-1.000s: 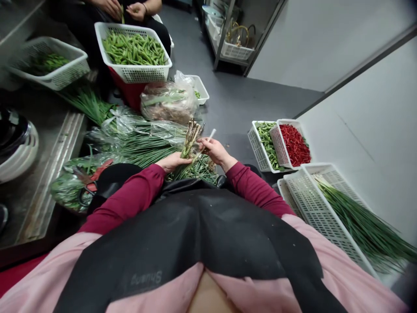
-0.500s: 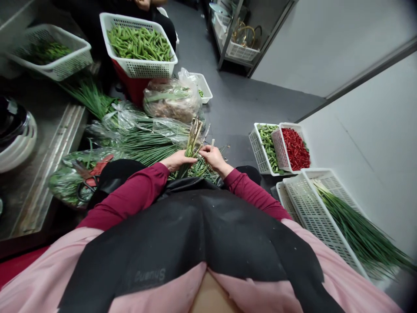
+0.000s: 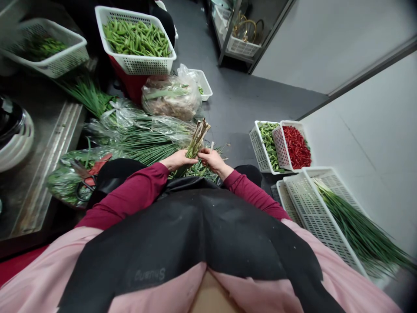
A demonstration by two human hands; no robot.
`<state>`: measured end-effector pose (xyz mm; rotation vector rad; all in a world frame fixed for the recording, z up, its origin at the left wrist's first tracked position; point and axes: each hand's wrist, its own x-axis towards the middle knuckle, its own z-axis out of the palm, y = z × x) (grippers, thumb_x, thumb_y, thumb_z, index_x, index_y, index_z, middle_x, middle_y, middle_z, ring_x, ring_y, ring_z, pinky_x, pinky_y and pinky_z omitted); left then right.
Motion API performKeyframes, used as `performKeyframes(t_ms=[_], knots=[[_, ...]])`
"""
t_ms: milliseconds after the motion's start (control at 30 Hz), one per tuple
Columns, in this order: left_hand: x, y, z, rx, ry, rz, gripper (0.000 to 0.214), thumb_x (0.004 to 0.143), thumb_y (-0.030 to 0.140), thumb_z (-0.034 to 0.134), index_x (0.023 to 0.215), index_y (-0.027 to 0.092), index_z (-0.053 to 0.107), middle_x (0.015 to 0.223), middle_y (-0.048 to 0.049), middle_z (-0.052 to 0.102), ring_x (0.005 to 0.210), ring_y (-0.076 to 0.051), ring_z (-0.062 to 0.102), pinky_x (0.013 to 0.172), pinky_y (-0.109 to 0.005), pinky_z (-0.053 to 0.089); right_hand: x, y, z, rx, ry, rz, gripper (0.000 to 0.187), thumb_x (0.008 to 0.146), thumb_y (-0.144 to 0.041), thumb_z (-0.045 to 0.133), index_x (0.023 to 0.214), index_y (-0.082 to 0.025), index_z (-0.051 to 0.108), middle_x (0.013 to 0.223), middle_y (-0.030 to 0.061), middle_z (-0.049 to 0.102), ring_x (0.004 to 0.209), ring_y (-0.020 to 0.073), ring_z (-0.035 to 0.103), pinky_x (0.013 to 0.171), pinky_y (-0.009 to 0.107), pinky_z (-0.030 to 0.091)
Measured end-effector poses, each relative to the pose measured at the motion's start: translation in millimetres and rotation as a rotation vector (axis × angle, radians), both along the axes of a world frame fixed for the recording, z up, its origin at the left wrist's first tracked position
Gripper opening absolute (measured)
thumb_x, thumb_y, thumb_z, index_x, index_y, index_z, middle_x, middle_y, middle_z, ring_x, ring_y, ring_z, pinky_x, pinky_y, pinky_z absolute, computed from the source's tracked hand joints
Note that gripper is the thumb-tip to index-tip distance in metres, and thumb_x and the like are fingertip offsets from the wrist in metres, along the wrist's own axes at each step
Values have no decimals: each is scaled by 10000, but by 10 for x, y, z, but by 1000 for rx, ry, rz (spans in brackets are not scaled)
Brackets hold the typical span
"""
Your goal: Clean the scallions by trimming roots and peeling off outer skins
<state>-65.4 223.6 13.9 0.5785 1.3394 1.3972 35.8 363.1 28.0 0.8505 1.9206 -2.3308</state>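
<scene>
My left hand is closed around a bundle of green stalks, its pale cut ends pointing up and away from me. My right hand is right beside it, fingers pinched on the same bundle near its base. Both hands hover over a pile of long thin green stalks lying on the floor in front of my knees, partly under clear plastic wrap. My black apron and pink trousers fill the lower part of the view.
A white basket of green pods stands on a red tub ahead; another white basket at far left. A bag of vegetables lies beyond the stalks. At right, baskets of green peppers, red chillies, and green stalks.
My right hand came down from holding a pale stalk up to pinch the bundle beside my left hand. The bundle's cut ends tilted a little to the right.
</scene>
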Motion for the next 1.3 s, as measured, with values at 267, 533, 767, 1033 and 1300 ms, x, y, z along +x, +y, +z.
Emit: performKeyframes(t_ms=[267,533,767,1033,1300], knots=[[-30,-28,11,-11,10,-15,435,601,430,798,842,117,617,648,14,544,565,-103,453,549,-255,342,32,-9,4,-73,53,4,384,627,-461,743,748,-192,498,491,-98,391,388,33,256,394,208,193],[-37,-31,-1,10,-52,125,422,571,415,813,783,123,595,639,3,548,553,-108,477,546,-264,359,36,39,-42,234,69,47,317,637,-396,722,641,-158,513,509,-67,431,446,39,328,428,202,225],[-142,-92,64,66,-48,73,320,641,391,764,707,146,568,527,19,492,478,-101,441,487,-259,326,82,294,151,-165,92,-183,293,643,-282,675,749,-208,413,489,-127,303,369,27,180,388,191,109],[-300,-259,185,66,-20,19,291,624,375,751,633,152,563,461,15,448,423,-104,409,463,-276,293,190,1414,318,196,48,-582,191,824,-211,446,695,-228,306,465,-130,266,351,15,117,373,234,98],[-403,-321,179,-21,241,107,361,585,437,761,714,140,602,534,8,505,490,-116,447,519,-280,356,250,741,-163,244,-181,-52,233,585,-116,677,811,-120,622,500,-71,517,369,29,334,391,194,216]])
